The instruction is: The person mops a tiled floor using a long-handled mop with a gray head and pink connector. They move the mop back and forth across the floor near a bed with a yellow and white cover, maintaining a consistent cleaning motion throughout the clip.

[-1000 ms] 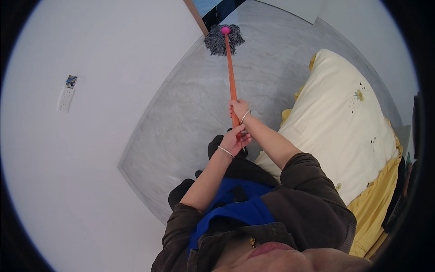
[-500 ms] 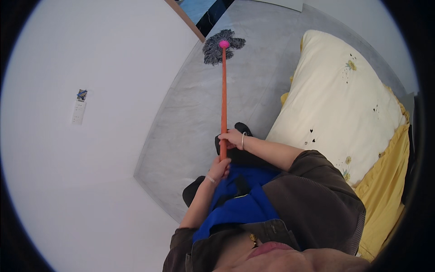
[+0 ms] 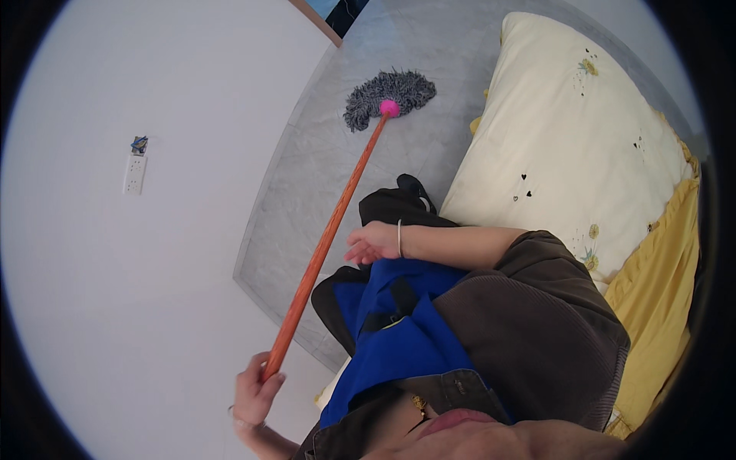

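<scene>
A mop [image 3: 326,238] with an orange-brown handle slants from the lower left up to its shaggy grey head, which lies on the grey floor around a pink joint. My left hand [image 3: 257,389] is closed round the handle's near end, close to the white wall. Off the handle, just right of its middle, my right hand [image 3: 372,242] is held in front of my body with its fingers loosely apart and nothing in them. A white band circles the right wrist.
To the right lies a bed [image 3: 567,153] with cream flowered bedding and a yellow ruffled cover [image 3: 659,268]. The white wall [image 3: 169,268] on the left carries a socket strip [image 3: 134,175] below an opening with blue wires [image 3: 139,146]. A wooden door edge [image 3: 318,23] shows at the top.
My right hand has let go of the handle. My left hand has drawn the handle's end down and left, and the mop head has come nearer, its strands now fanned out.
</scene>
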A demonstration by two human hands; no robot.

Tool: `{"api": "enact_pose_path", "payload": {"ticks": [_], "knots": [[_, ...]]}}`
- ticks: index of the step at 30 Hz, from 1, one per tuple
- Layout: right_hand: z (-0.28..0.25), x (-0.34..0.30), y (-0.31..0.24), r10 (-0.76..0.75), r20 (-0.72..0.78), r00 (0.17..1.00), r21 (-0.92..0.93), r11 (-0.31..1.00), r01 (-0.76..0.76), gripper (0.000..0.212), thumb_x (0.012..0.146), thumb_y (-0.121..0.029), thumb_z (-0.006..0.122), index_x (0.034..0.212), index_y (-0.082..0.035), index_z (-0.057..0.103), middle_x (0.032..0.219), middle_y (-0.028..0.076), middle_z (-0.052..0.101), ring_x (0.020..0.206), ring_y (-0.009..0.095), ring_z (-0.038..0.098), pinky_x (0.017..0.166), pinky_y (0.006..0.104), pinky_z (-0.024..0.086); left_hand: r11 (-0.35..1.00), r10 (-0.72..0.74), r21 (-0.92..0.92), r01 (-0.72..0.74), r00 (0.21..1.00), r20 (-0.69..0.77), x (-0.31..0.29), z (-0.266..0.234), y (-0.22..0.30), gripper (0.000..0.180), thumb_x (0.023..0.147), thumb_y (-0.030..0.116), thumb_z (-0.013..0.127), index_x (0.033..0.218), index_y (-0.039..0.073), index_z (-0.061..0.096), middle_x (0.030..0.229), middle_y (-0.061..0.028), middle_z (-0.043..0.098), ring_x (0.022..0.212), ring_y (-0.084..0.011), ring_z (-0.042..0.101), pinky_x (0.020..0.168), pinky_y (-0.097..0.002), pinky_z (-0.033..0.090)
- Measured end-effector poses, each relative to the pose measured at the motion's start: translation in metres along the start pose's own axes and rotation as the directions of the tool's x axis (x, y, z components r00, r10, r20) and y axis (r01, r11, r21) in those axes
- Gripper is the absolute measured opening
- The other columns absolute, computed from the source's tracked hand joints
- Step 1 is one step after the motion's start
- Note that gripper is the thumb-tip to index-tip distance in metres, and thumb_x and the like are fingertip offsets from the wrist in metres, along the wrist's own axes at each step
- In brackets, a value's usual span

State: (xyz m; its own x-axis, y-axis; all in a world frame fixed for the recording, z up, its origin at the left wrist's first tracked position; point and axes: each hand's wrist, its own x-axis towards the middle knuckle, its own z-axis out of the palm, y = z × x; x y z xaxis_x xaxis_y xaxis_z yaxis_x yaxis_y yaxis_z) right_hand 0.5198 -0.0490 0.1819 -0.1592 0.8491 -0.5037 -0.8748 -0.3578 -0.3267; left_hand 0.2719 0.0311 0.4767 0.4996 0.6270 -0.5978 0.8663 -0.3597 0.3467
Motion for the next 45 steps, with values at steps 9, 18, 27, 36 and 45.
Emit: {"api": "enact_pose_path", "payload": {"ticks": [9, 18, 27, 36, 45], "knots": [[0.024, 0.005, 0.019, 0.175, 0.13, 0.976, 0.101, 0.977, -0.189, 0.033, 0.084, -0.031, 0.049, 0.098, -0.002, 0.046, 0.099, 0.02, 0.059, 0.07, 0.019, 0.06, 0.058, 0.0256, 0.048, 0.997, 0.062, -0.025, -0.073, 0.955, -0.289, 0.001, -0.026, 0.016, 0.025, 0.074, 0.007, 0.063, 0.098, 0.002, 0.058, 0.049, 0.0018, 0.045, 0.044, -0.0049, 0.039, 0.04, -0.0187, 0.029], [0.019, 0.032, 0.039, 0.211, 0.173, 0.962, 0.135, 0.963, -0.235, 0.018, 0.079, -0.02, 0.053, 0.082, -0.003, 0.051, 0.086, 0.015, 0.062, 0.059, 0.018, 0.061, 0.047, 0.0251, 0.05, 0.993, 0.071, -0.057, -0.102, 0.915, -0.397, 0.021, -0.03, 0.036, 0.015, 0.08, 0.014, 0.059, 0.09, 0.003, 0.059, 0.05, 0.0031, 0.044, 0.042, -0.0041, 0.04, 0.036, -0.0174, 0.027], [0.021, 0.041, 0.061, 0.307, 0.126, 0.943, 0.057, 0.947, -0.316, 0.018, 0.079, -0.019, 0.057, 0.085, -0.002, 0.056, 0.076, 0.008, 0.062, 0.058, 0.013, 0.058, 0.049, 0.023, 0.048, 0.98, 0.017, -0.167, -0.106, 0.886, -0.464, 0.06, -0.015, 0.048, 0.016, 0.087, 0.017, 0.049, 0.084, 0.003, 0.056, 0.05, 0.0029, 0.043, 0.04, -0.0028, 0.036, 0.033, -0.0168, 0.022], [0.003, 0.038, 0.056, 0.274, 0.04, 0.961, 0.13, 0.952, -0.277, 0.013, 0.079, -0.015, 0.055, 0.079, -0.003, 0.056, 0.072, 0.008, 0.061, 0.054, 0.013, 0.058, 0.045, 0.0236, 0.047, 0.922, 0.103, -0.302, -0.242, 0.906, -0.411, 0.171, 0.029, 0.076, 0.019, 0.085, 0.022, 0.052, 0.085, 0.004, 0.057, 0.054, 0.0012, 0.047, 0.043, -0.0036, 0.04, 0.034, -0.0172, 0.022], [-0.029, 0.019, 0.043, 0.175, -0.063, 0.982, 0.141, 0.976, -0.165, 0.014, 0.079, -0.017, 0.058, 0.085, -0.004, 0.057, 0.071, 0.007, 0.061, 0.055, 0.012, 0.056, 0.046, 0.0233, 0.046, 0.851, 0.155, -0.464, -0.245, 0.962, -0.224, 0.33, 0.15, 0.125, 0.026, 0.079, 0.023, 0.059, 0.096, 0.003, 0.053, 0.054, -0.0019, 0.047, 0.041, -0.0071, 0.041, 0.035, -0.0229, 0.031]]}}
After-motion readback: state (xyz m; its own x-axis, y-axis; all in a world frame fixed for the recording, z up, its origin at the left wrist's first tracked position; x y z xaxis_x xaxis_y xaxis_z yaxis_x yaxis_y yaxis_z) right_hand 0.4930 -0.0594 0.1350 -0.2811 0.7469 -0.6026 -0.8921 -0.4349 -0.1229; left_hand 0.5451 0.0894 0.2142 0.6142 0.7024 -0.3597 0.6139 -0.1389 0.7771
